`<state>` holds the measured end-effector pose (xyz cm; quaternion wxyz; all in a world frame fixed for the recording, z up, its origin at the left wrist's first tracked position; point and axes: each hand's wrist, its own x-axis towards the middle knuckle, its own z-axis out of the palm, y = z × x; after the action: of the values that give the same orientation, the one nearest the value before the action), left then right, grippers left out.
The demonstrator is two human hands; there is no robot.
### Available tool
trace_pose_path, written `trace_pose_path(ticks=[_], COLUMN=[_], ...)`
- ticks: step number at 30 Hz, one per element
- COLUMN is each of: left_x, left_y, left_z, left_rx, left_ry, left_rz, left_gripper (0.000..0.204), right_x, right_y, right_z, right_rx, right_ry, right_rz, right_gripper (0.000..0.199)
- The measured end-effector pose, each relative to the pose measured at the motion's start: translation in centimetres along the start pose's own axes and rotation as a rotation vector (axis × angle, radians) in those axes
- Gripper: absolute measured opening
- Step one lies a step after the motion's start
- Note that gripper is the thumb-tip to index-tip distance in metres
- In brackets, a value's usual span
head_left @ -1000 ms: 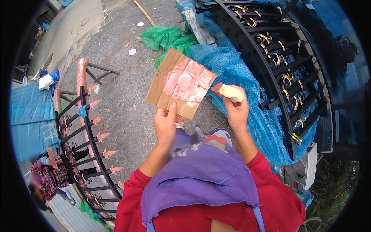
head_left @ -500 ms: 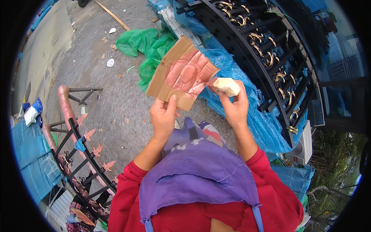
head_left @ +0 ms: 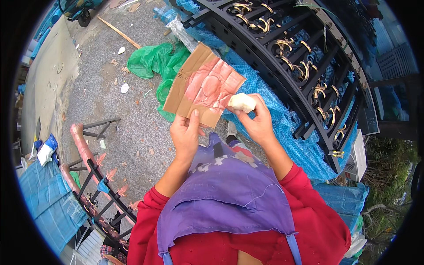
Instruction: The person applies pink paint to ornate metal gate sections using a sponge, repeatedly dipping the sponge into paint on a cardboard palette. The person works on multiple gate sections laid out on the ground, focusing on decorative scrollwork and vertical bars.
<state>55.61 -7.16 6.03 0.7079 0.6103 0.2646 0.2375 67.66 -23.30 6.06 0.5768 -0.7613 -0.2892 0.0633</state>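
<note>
So the left hand is pinching the near edge of a flat brown cardboard piece smeared with coppery-pink paint, thumb pressed on top, holding it up over the grey gravel ground. The right hand has its fingers closed around a small pale sponge wad touching the cardboard's right edge; hard to say what it really is. On the right, a black wrought-iron gate with gold scrolls lies on blue bubble wrap, partly cut off. A crumpled green plastic bag peeks out behind the cardboard.

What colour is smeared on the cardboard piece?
Coppery pink, over plain brown cardboard piece, clearest in the head view.
</note>
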Motion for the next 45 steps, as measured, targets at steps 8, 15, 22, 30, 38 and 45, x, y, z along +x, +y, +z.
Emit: trace_pose_path(ticks=[8,15,22,30,38,45], left_x=[5.4,9.3,14.3,23.6,30.7,33.5], left_y=[0.8,-0.1,-0.4,0.1,2.3,2.6], left_z=[6.7,9.3,8.3,3.1,-0.5,-1.3], left_rx=[0.116,0.061,0.016,-0.076,-0.078,-0.103], left_ry=[-0.011,0.086,0.096,-0.064,-0.129,-0.117], left_rz=[-0.002,-0.051,-0.149,-0.147,-0.129,-0.118], left_gripper=[0.026,0.026,0.027,0.025,0.024,0.025], right_x=[6.8,9.5,12.3,21.9,26.2,29.3], right_y=[1.9,4.5,6.7,4.4,2.1,2.2], right_z=[-4.3,-7.6,-4.7,-1.2,6.8,8.5], right_rx=[-0.015,0.069,0.128,0.949,0.574,0.960], right_ry=[0.081,0.042,-0.059,0.225,0.262,0.235], right_rz=[-0.090,0.128,0.239,0.386,0.289,0.379], right_gripper=[0.030,0.024,0.034,0.038,0.035,0.030])
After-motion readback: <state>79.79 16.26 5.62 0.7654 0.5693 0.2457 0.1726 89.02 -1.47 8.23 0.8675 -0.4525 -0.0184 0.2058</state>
